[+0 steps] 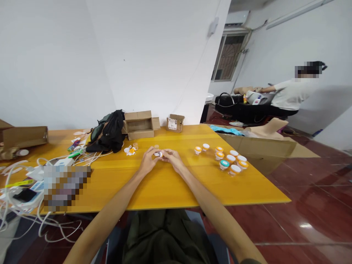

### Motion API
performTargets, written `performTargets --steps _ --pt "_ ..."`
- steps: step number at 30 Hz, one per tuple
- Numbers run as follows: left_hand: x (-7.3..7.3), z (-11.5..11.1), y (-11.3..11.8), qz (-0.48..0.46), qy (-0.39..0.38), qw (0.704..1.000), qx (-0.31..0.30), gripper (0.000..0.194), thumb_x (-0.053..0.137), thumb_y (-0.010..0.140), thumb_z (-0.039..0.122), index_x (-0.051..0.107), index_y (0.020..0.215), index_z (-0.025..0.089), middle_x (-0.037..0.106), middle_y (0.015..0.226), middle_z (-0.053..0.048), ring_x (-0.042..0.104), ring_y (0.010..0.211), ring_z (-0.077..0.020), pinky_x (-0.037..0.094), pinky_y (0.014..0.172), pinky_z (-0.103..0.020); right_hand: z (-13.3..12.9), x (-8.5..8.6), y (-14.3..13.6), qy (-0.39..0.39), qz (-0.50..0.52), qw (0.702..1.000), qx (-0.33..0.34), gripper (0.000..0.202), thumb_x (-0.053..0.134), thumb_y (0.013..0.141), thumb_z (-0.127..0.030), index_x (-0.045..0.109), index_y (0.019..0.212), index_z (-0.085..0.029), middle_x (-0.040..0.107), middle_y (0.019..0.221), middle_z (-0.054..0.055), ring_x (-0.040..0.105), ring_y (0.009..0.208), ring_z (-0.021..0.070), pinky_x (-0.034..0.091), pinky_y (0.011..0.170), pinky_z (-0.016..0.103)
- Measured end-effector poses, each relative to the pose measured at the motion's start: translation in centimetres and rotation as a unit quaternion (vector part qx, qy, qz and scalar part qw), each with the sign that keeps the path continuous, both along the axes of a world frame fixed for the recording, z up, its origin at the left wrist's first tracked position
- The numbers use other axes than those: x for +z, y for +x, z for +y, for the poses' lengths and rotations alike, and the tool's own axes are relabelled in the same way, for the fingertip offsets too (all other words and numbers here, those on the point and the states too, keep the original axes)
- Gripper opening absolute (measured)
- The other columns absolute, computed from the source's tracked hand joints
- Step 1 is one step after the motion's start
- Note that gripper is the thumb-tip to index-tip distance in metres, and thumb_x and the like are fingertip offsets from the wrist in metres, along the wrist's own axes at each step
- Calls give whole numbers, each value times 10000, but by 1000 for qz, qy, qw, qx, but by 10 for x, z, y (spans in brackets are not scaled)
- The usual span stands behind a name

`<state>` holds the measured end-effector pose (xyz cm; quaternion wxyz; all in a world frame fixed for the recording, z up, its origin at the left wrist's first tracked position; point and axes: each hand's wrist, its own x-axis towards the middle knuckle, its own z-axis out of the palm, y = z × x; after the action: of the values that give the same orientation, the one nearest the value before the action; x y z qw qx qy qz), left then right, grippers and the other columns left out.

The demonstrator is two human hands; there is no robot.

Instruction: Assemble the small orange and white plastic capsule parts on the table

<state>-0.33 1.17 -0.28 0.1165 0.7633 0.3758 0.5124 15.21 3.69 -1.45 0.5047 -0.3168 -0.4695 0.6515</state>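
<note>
My left hand (149,160) and my right hand (173,158) meet above the middle of the table. Both have their fingers closed on a small white piece with dark marks (160,154), partly covered by the fingertips; its exact kind is too small to make out. Just beyond them a small clear cup (156,146) stands on the wood. To the left lie several loose white pieces (127,150) and an orange ring-like lid (132,150), beside another clear cup (135,145). On the right stand several small clear jars with orange and white lids (231,159), one with a teal lid (224,165).
An open cardboard box (140,134), a smaller box (175,124) and a black bag (110,134) line the table's back. White cables and power strips (35,183) crowd the left. Beyond the right edge are a large carton (247,150) and a seated person (291,93).
</note>
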Motion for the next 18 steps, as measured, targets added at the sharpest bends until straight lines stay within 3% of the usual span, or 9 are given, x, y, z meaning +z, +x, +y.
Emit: performTargets --steps 5,11,15,18 --pt "0 1 0 13 6 1000 -8 206 668 804 227 662 1010 216 655 957 -52 622 907 -201 510 845 -359 0 0 0 -5 3 1000 24 328 829 599 -446 717 777 -195 718 722 23 648 622 132 566 658 269" --pt "-3 4 -3 -3 -17 1000 23 540 755 724 282 554 1223 231 621 1110 -79 619 970 -215 513 832 -346 7 -3 3 -46 60 997 12 98 764 710 -269 698 760 -217 734 777 23 681 698 153 584 717 289" --pt "-7 14 -12 -23 -32 995 91 420 640 812 265 560 1223 242 592 1142 -77 610 983 -211 507 844 -349 16 -5 10 -85 118 989 -36 80 694 753 -145 672 741 -221 742 814 22 695 776 152 578 813 293" --pt "-10 26 -18 -20 -53 993 99 486 605 794 177 540 1271 245 565 1221 -84 574 1087 -225 466 954 -383 21 -8 13 -100 130 985 -56 102 656 778 -124 659 744 -220 743 823 26 700 797 156 579 820 294"
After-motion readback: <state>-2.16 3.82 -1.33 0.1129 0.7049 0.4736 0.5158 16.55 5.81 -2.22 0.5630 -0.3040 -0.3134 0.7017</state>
